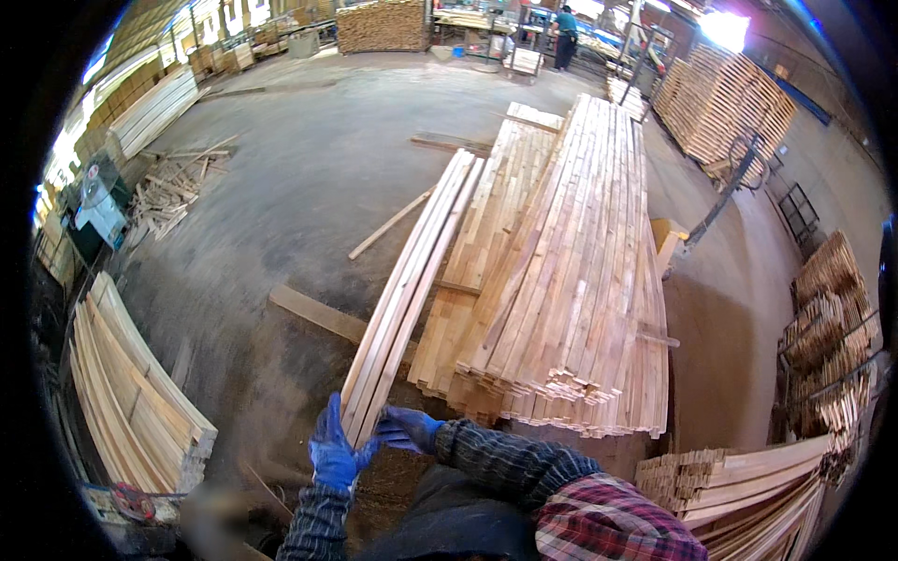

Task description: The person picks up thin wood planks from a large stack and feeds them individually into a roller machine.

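Observation:
A narrow bundle of several long, pale wooden strips stretches away from me, its near end between my gloved hands. My left hand, in a blue glove, is closed around the left side and the end of the bundle. From the right, my right hand, also in a blue glove, presses its fingers against the strips' near end. The underside of that grip is hidden. Just right of the bundle lies a large stack of similar strips, with a lower layer along its left side.
A flat board and a thin stick lie on the floor. Lumber stacks stand at left and lower right. A pallet jack handle rises beyond the big stack. Far back, a person stands near wood piles.

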Motion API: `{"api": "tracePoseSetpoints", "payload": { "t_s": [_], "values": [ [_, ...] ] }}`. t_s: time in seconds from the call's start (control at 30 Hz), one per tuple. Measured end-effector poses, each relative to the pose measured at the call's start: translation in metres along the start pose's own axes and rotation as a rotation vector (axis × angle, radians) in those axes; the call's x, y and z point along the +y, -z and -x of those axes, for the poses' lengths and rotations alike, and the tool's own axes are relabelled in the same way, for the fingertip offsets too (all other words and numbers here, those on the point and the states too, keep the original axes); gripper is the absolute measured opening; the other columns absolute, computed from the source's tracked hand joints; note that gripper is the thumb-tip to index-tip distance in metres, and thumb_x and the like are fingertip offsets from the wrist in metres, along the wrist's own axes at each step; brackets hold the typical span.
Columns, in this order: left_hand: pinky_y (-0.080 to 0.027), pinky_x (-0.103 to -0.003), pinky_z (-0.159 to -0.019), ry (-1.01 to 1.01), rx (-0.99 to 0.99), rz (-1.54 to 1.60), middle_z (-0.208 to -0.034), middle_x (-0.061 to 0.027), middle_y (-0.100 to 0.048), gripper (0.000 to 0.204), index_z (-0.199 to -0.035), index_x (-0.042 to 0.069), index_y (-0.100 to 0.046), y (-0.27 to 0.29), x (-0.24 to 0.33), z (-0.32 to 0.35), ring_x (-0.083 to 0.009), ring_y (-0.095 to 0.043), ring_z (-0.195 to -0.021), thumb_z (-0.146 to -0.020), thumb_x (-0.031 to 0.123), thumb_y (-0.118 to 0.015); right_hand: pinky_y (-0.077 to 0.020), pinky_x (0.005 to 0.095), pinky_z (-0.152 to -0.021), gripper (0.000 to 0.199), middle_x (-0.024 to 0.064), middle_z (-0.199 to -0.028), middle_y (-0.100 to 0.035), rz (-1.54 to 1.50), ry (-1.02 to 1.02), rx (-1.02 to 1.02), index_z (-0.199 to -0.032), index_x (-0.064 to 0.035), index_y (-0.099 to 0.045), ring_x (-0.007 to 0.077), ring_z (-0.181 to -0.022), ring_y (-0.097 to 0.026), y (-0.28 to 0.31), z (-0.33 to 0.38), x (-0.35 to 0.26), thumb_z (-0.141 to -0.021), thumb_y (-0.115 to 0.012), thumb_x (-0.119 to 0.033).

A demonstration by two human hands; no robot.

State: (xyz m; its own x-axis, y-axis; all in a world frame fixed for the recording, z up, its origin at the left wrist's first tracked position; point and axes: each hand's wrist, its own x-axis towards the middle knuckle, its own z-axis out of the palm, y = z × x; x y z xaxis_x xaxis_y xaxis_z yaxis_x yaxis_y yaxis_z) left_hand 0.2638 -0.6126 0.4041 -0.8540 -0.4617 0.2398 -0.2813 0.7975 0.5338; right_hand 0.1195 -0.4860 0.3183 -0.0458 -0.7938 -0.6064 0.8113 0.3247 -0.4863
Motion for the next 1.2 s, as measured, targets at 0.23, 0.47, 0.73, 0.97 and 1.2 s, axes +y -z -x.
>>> {"api": "tracePoseSetpoints", "payload": {
  "t_s": [0.23, 0.47, 0.73, 0.97, 1.2],
  "values": [
    [-0.040, -0.043, -0.101, 0.065, -0.065, 0.097, -0.133, -0.0231, -0.045, 0.097, -0.141, 0.004, -0.028, -0.037, -0.004, -0.064, -0.0369, -0.048, -0.120, -0.066, 0.036, -0.080, -0.0410, 0.0381, -0.096, 0.034, 0.0048, -0.116, -0.062, -0.264, 0.197, 0.212, -0.118, -0.0180, -0.056, 0.0210, -0.108, -0.055, 0.114, 0.099, 0.000, -0.092, -0.054, -0.040],
    [-0.037, -0.043, -0.104, 0.067, -0.083, 0.051, -0.137, -0.0222, -0.042, 0.094, -0.142, 0.004, -0.027, -0.069, -0.003, -0.104, -0.0365, -0.045, -0.124, -0.069, 0.034, -0.079, -0.0357, 0.0388, -0.104, 0.053, 0.0087, -0.132, -0.052, -0.492, 0.439, 0.625, -0.131, -0.0119, -0.048, 0.0264, -0.119, -0.049, 0.216, 0.238, -0.003, -0.088, -0.060, -0.040],
    [-0.042, -0.043, -0.098, -0.166, 0.063, 0.063, -0.123, -0.0224, -0.052, 0.071, -0.133, 0.003, -0.043, -0.153, 0.141, -0.133, -0.0355, -0.051, -0.114, -0.075, 0.032, -0.072, -0.0422, 0.0355, -0.092, 0.049, 0.0099, -0.129, -0.054, -0.415, 0.658, 0.837, -0.129, -0.0125, -0.050, 0.0246, -0.110, -0.055, 0.381, 0.320, -0.049, -0.088, -0.060, -0.037],
    [-0.029, -0.040, -0.109, 0.292, -1.120, 0.815, -0.144, -0.0177, -0.036, 0.072, -0.140, 0.003, -0.033, -0.384, 0.284, -0.012, -0.0303, -0.035, -0.132, -0.086, 0.038, -0.064, -0.0414, 0.0331, -0.093, 0.071, 0.0165, -0.131, -0.050, 0.059, 0.757, 1.197, -0.135, -0.0006, -0.041, 0.0236, -0.114, -0.050, 0.518, 0.287, -0.114, -0.080, -0.072, -0.033],
    [-0.028, -0.049, -0.108, 1.254, -1.193, 1.501, -0.150, -0.0056, -0.025, 0.048, -0.143, 0.013, -0.031, -0.529, 0.334, 0.021, -0.0245, -0.025, -0.138, -0.099, 0.032, -0.036, -0.0414, 0.0344, -0.096, 0.066, 0.0202, -0.126, -0.054, 0.482, 0.531, 1.385, -0.139, 0.0000, -0.032, 0.0287, -0.117, -0.052, 0.545, 0.239, -0.093, -0.089, -0.060, -0.033]
  ]
}}
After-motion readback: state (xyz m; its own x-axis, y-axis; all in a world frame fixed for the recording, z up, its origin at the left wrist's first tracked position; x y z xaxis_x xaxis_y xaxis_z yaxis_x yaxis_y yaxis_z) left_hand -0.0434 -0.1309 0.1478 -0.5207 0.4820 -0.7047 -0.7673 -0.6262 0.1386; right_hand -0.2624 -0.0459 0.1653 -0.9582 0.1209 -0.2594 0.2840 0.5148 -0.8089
